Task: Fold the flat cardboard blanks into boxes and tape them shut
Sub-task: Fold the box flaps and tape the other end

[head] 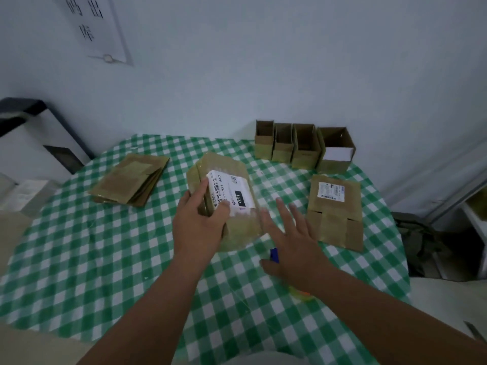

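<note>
A brown cardboard box (232, 164) with a white shipping label stands tilted in the middle of the green checked table (79, 246). My left hand (197, 225) grips its near left side, thumb and fingers curled round the edge. My right hand (292, 238) hovers beside the box's right side with fingers spread straight, holding nothing. A blue tape dispenser part (274, 255) shows under that hand. A stack of flat cardboard blanks (129, 180) lies at the left. One flat blank with a label (334, 209) lies at the right.
Several folded open boxes (303, 146) stand in a row at the table's far right edge by the wall. A white and black cabinet (34, 143) stands left of the table. A dark bag (416, 238) lies on the floor at the right.
</note>
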